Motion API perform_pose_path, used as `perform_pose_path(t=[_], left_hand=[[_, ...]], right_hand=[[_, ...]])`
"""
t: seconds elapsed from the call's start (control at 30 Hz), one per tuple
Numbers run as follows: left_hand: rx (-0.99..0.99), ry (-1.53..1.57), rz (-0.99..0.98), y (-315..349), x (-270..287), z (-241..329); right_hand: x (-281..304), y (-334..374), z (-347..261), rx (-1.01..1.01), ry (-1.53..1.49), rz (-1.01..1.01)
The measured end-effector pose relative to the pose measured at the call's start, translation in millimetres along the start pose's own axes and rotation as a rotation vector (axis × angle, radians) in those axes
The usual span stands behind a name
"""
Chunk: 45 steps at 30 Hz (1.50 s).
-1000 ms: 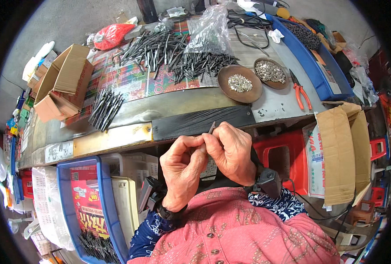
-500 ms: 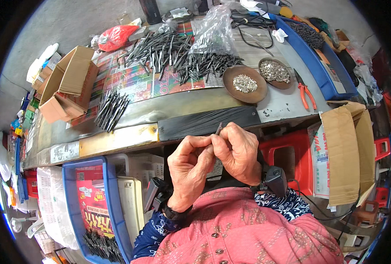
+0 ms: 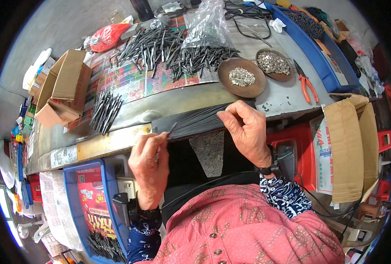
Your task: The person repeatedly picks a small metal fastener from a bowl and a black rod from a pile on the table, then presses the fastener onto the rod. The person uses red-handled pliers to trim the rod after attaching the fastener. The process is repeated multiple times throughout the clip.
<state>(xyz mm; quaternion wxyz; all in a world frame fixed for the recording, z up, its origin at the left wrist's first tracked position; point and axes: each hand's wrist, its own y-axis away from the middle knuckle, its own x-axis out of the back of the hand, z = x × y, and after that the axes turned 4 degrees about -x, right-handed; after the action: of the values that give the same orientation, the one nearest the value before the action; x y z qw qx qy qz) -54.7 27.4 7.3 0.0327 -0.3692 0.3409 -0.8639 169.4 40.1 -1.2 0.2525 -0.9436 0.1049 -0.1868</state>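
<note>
My left hand (image 3: 149, 165) pinches a thin dark strip (image 3: 172, 128) between thumb and fingers, and its tip points up past the table's front edge. My right hand (image 3: 248, 132) is curled at the edge below a round brown dish (image 3: 258, 79) of small silvery metal pieces (image 3: 241, 77). Thumb and forefinger come together there; whatever may be between them is hidden. Beside this dish stands a second brown dish (image 3: 288, 79) holding more silvery pieces (image 3: 272, 63). A neat bundle of black strips (image 3: 105, 113) lies at the left, and a large loose pile (image 3: 156, 48) farther back.
Red-handled pliers (image 3: 307, 87) lie right of the dishes, near a long blue tray (image 3: 316, 59). An open cardboard box (image 3: 65, 81) stands on the left. Below the edge are a blue bin (image 3: 109, 189) with black strips inside and a cardboard box (image 3: 347, 149) at the right.
My hands, close together before, have parted. The left moved left and down with the strip; the right rose a little to the right, toward the dishes. The view shifted slightly.
</note>
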Motion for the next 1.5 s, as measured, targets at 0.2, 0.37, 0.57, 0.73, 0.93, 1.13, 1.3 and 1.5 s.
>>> perform_pose_path(t=[0.2, 0.37, 0.57, 0.73, 0.93, 1.13, 1.3, 1.5], left_hand=[[-0.144, -0.208, -0.138, -5.5, 3.4, -10.7], [-0.237, -0.206, -0.201, -26.2, -39.2, -7.6], [-0.277, -0.185, -0.14, -36.2, -58.4, -0.8], [0.005, 0.253, -0.06, -26.4, -42.3, 3.5], [0.241, 0.657, -0.045, -1.9, -27.0, 26.9], [0.324, 0.807, -0.036, 5.7, -20.3, 36.0], [0.327, 0.813, -0.045, 4.2, -16.6, 33.7], [0.074, 0.223, 0.072, -16.9, 7.6, -11.9]], right_hand=[[-1.1, -2.6, 10.1, -0.001, -0.027, -0.027], [-6.7, -3.5, 12.9, 0.021, 0.002, -0.001], [-6.4, -4.7, 9.9, 0.076, 0.023, 0.025], [-4.3, 9.5, -5.0, 0.181, 0.162, 0.007], [-17.9, 20.0, -17.5, 0.194, 0.084, -0.077], [-27.3, 18.8, -24.7, 0.212, 0.071, -0.09], [-33.3, 18.2, -27.4, 0.227, 0.073, -0.084], [-27.5, 10.9, -24.5, 0.213, 0.099, -0.157]])
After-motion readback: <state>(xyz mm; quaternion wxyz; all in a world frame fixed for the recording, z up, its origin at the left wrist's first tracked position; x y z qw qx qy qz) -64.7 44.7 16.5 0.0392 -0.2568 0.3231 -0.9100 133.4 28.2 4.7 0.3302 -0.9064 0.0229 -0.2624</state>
